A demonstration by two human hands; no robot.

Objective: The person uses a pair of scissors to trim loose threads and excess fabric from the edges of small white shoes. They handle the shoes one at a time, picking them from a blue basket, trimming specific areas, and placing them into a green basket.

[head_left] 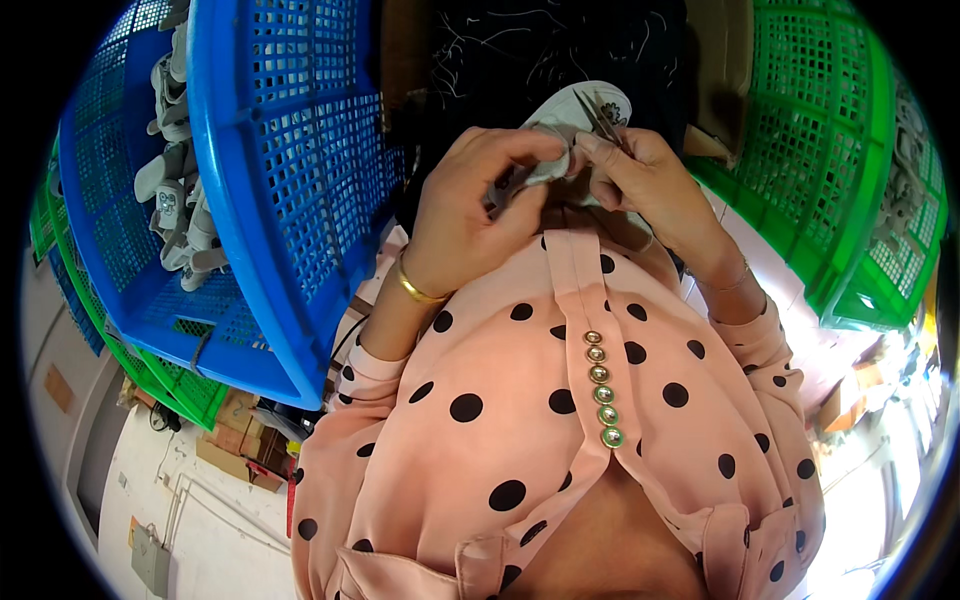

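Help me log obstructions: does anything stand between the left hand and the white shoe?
Nothing visible does: the left hand grips the white shoe directly. The pointed metal tool in the right hand shows over its right side.

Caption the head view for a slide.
Left hand grips a pale shoe, right hand holds a pointed metal tool, between a blue crate and a green crate.

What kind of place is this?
Probably a shoe workshop: there's a white shoe, a pointed tool, and more shoes piled in a blue crate.
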